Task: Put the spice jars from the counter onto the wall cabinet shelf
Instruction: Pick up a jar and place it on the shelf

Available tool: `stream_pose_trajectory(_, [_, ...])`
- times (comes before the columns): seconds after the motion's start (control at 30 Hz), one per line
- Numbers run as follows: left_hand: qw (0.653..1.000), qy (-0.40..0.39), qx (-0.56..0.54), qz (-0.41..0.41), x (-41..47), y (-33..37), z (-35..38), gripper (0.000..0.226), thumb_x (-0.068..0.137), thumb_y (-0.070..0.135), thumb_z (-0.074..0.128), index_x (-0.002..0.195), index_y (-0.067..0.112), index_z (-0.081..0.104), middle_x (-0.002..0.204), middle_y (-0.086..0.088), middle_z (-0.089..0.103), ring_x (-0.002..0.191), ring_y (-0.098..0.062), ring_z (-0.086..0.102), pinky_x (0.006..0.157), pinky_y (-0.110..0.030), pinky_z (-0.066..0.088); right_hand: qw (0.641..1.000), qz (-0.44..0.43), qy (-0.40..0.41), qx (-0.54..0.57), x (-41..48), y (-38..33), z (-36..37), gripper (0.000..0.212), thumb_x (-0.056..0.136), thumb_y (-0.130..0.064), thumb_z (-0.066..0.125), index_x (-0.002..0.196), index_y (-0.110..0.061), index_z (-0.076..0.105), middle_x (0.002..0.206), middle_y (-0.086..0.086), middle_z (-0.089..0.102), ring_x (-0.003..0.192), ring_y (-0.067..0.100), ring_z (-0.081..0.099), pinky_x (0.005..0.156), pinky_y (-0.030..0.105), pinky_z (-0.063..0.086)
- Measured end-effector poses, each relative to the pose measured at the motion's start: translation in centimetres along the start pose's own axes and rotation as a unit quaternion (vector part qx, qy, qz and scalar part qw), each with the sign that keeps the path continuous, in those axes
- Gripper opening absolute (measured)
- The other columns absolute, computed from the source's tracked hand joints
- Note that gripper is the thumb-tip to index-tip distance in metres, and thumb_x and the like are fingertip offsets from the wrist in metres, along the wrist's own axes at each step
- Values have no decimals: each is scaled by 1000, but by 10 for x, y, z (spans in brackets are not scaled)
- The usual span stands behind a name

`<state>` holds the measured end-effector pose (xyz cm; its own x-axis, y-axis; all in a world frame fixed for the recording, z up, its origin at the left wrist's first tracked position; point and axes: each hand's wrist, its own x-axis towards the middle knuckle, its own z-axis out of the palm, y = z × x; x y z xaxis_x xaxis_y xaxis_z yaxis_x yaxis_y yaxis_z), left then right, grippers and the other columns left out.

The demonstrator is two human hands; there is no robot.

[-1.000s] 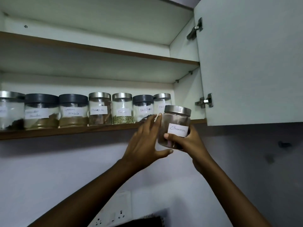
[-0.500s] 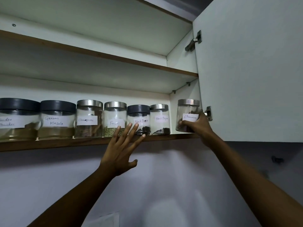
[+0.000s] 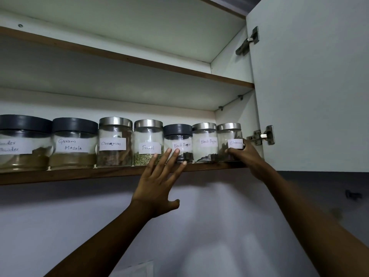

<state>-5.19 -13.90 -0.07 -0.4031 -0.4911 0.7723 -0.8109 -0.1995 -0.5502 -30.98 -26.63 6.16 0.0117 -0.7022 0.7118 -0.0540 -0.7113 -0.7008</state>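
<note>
Seven jars fill shelf (image 3: 119, 173) | right hand (image 3: 246, 156) grips end jar (image 3: 229, 141) | left hand (image 3: 157, 182) spread

Seven clear glass spice jars stand upright in a row on the wood-edged shelf (image 3: 79, 174). The rightmost jar (image 3: 229, 141), steel-lidded and labelled Cinnamon, sits at the shelf's right end (just beside a Black Pepper jar (image 3: 204, 142)), holding dark pieces at its base, with the right hand (image 3: 246, 156) gripping its lower side.
</note>
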Motion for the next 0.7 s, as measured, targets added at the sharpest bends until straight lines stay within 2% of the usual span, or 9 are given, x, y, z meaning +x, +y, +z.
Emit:
stream_pose_trajectory(0.13, [1000, -10, 5, 0, 0, -1, 1, 101, 66, 69, 51, 149, 23, 15, 157, -13, 6, 144, -32, 4, 114, -48, 4, 1000, 15, 12, 12, -1, 2, 6, 49, 79, -9, 67, 124, -6, 47, 106, 8, 59, 90, 18, 58, 69, 22, 48])
stream_pose_trajectory(0.2, [1000, -6, 3, 3, 1, -1, 2, 102, 67, 69, 51, 149, 23, 13, 157, -13, 4, 144, -33, 2, 114, -48, 3, 1000, 29, -5, 4, -3, 2, 7, 57, 81, -13, 65, 132, -7, 38, 115, 11, 55, 105, 25, 57, 84, 31, 48])
stream_pose_trajectory(0.23, [1000, -8, 0, 3, 1, 0, 1, 102, 65, 69, 52, 149, 22, 16, 157, -14, 7, 144, -33, 5, 114, -49, 5, 999, 35, -8, -18, -4, 3, 7, 65, 83, -17, 64, 138, -8, 30, 127, 13, 50, 119, 30, 50, 97, 39, 44])
stream_pose_trajectory(0.27, [1000, -12, -4, 3, 0, 0, 0, 102, 64, 69, 53, 148, 22, 19, 156, -14, 10, 144, -33, 8, 113, -49, 7, 998, 35, 2, -59, -6, 4, 8, 76, 85, -24, 62, 145, -11, 18, 143, 15, 37, 133, 33, 36, 110, 47, 32])
stream_pose_trajectory(0.3, [1000, -16, -7, 4, 0, 0, -1, 102, 64, 69, 53, 148, 22, 19, 156, -14, 11, 144, -33, 9, 113, -49, 8, 993, 25, 26, -111, -9, 6, 11, 86, 87, -32, 60, 149, -13, 4, 155, 12, 16, 143, 30, 17, 117, 50, 16])
stream_pose_trajectory(0.37, [1000, -18, -8, 9, 0, -1, 1, 104, 65, 69, 51, 149, 23, 9, 157, -13, 3, 144, -33, 0, 114, -49, 1, 975, -28, 84, -203, -21, 10, 24, 99, 87, -48, 56, 147, -17, -16, 157, 4, -19, 145, 21, -14, 118, 44, -8])
stream_pose_trajectory(0.43, [1000, -14, -11, 11, 1, -1, 6, 104, 70, 69, 46, 147, 26, -10, 156, -11, -15, 142, -33, -18, 114, -48, -12, 962, -85, 107, -236, -35, 13, 44, 107, 83, -58, 54, 144, -18, -24, 153, 3, -31, 140, 19, -26, 112, 39, -15])
stream_pose_trajectory(0.53, [1000, -13, -17, 11, 3, -2, 10, 106, 72, 69, 42, 141, 28, -27, 150, -9, -33, 136, -30, -35, 111, -47, -23, 945, -116, 128, -278, -43, 19, 68, 110, 80, -62, 53, 143, -19, -26, 152, 7, -32, 140, 26, -27, 112, 43, -15])
stream_pose_trajectory(0.7, [1000, -14, -25, 7, 2, -1, 11, 107, 73, 69, 42, 137, 29, -34, 147, -8, -40, 133, -30, -41, 110, -47, -25, 941, -103, 139, -290, -39, 25, 77, 107, 79, -67, 47, 141, -22, -28, 153, 10, -30, 141, 31, -25, 113, 45, -13])
